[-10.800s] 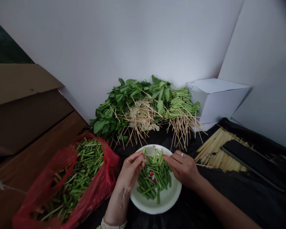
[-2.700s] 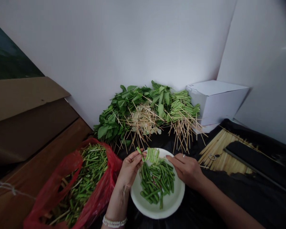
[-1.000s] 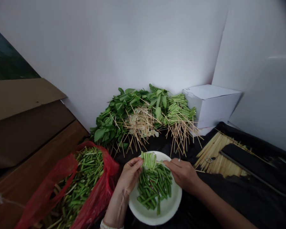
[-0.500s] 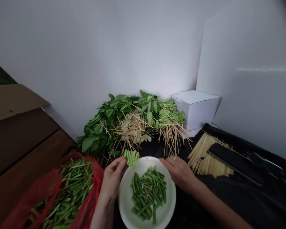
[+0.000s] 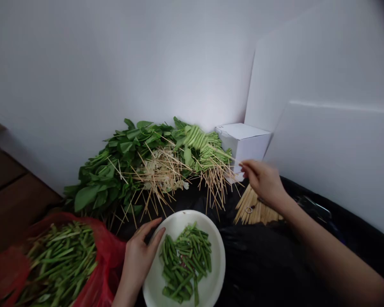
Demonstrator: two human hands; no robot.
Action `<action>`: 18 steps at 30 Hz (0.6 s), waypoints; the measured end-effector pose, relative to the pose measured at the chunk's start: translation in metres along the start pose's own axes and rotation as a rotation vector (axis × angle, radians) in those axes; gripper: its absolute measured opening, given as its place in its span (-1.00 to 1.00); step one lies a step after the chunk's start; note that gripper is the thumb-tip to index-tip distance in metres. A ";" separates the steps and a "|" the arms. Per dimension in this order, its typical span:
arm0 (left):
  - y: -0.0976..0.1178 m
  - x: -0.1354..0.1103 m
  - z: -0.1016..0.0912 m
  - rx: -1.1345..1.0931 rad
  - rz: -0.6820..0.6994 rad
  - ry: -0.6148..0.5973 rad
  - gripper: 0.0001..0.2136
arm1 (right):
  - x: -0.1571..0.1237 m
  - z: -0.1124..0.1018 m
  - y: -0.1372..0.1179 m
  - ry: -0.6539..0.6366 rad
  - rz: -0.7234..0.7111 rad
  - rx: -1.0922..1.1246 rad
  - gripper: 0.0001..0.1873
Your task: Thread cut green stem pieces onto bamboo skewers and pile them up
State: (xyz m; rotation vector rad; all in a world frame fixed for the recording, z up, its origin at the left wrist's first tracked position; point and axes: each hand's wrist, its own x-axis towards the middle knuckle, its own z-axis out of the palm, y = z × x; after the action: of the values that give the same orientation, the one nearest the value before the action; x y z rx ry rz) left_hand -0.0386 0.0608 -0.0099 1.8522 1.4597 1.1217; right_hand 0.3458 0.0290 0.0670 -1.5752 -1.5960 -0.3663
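Note:
My right hand (image 5: pixel 264 181) is stretched out to the back and pinches the end of a thin wooden skewer threaded with green bean pieces (image 5: pixel 194 136). That skewer hangs over the pile of finished bean skewers (image 5: pixel 213 155) beside the white box (image 5: pixel 243 143). My left hand (image 5: pixel 140 252) lies with its fingers stretched out at the left rim of the white plate (image 5: pixel 179 219), holding nothing. Several cut green beans (image 5: pixel 185 264) lie on the plate.
A red plastic bag (image 5: pixel 107 260) with many cut beans sits at the lower left. Leafy green skewers (image 5: pixel 115 170) and pale skewers (image 5: pixel 160 170) are heaped against the wall. Bare skewer sticks (image 5: pixel 256 209) lie on the black cloth (image 5: pixel 262 264).
The bean skewer passed from my left hand to my right hand, which carried it back to the pile. My left hand dropped to the plate's rim. The view swung right.

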 end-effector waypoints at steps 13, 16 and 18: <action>-0.019 0.002 0.003 0.084 0.018 -0.037 -0.64 | 0.056 0.100 0.068 -0.469 0.468 -0.130 -0.70; -0.026 0.002 0.004 0.145 0.040 -0.057 -0.61 | 0.055 0.106 0.073 -0.522 0.461 -0.198 -0.61; -0.029 0.001 0.004 0.183 0.057 -0.067 -0.60 | 0.054 0.104 0.075 -0.538 0.441 -0.241 -0.67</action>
State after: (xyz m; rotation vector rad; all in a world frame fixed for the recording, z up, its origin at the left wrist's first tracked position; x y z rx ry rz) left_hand -0.0502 0.0703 -0.0347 2.0469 1.5234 0.9690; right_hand 0.3867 0.1523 0.0172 -2.2907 -1.5586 0.1261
